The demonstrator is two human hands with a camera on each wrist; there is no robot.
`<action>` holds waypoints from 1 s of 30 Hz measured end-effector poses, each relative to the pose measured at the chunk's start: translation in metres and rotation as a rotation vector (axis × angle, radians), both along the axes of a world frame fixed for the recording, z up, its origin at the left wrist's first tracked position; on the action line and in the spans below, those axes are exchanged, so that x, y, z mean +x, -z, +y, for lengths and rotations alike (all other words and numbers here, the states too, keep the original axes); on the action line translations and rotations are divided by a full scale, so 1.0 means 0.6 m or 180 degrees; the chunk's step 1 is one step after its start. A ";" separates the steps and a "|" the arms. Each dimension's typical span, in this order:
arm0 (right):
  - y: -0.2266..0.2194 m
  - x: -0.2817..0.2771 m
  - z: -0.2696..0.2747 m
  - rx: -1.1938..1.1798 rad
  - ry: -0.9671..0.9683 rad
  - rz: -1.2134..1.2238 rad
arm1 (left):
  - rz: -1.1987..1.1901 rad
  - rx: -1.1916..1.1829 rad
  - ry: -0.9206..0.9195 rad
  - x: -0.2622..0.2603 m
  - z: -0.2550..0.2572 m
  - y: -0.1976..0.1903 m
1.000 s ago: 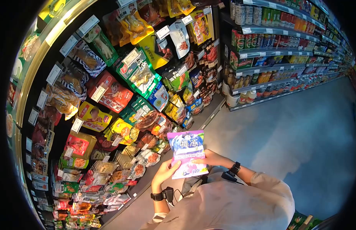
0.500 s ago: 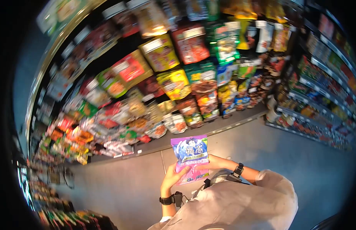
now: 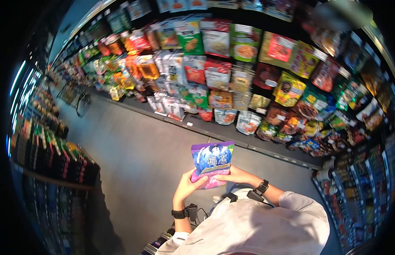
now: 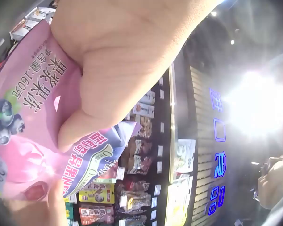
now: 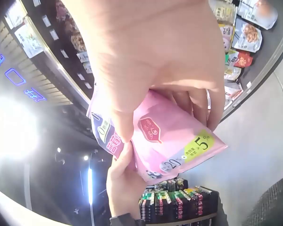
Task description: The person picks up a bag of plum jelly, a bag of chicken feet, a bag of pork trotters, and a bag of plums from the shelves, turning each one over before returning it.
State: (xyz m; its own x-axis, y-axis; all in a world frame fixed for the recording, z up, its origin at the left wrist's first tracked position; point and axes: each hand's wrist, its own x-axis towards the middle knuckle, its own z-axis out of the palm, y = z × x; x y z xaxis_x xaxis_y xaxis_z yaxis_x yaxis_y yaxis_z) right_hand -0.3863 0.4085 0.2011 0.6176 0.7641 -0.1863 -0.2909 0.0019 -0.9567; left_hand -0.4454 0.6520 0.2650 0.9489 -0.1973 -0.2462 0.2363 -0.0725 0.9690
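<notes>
A pink, purple and blue bag of fruit jelly point(image 3: 211, 159) is held upright in front of the person's torso. My left hand point(image 3: 188, 185) grips its lower left side, thumb across the front. From the other side, my right hand point(image 3: 239, 174) grips the lower right edge. Close up in the left wrist view, blueberries are printed on the pink part of the bag point(image 4: 30, 99), and the left thumb presses a crease into it. The right wrist view shows the right thumb on the bag point(image 5: 172, 129) near the left thumb, with the other right fingers curled behind it.
A long shelf wall of hanging snack packets point(image 3: 216, 74) runs across the far side, with a dark base ledge point(image 3: 197, 127) below. Low racks point(image 3: 68, 155) stand at the left and a drinks shelf point(image 3: 346, 199) at the right. Grey floor point(image 3: 138, 148) lies between.
The view has swung left along the snack shelves, bringing the left racks into sight and shifting the drinks shelf to the lower right. Both hands keep hold of the jelly bag, whose top now tilts slightly.
</notes>
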 end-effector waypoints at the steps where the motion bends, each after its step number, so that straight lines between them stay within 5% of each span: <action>1: 0.003 0.014 0.024 -0.0003 -0.0062 -0.0008 | -0.0003 -0.0120 -0.0125 0.003 0.022 0.006; 8: 0.052 0.155 0.220 -0.0252 -0.0568 0.0136 | 0.0547 -0.0463 -0.1339 0.075 0.181 0.056; 15: 0.022 0.344 0.395 -0.0405 -0.0839 -0.0157 | 0.0687 0.0182 -0.1322 0.229 0.352 0.010; 21: 0.020 0.489 0.501 -0.0278 -0.0833 -0.0207 | 0.0362 -0.0124 -0.1435 0.369 0.441 -0.021; 30: 0.030 0.622 0.717 -0.0257 -0.0776 -0.0139 | 0.0211 -0.0355 -0.1828 0.519 0.655 0.022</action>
State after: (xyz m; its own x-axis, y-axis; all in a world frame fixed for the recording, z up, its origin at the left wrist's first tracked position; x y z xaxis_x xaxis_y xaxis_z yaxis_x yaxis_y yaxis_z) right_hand -0.0132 0.8388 0.1829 0.4259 0.8751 -0.2300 -0.2318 -0.1402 -0.9626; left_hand -0.1341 1.0448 0.2520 0.8947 0.3157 -0.3158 0.2678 0.1865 0.9452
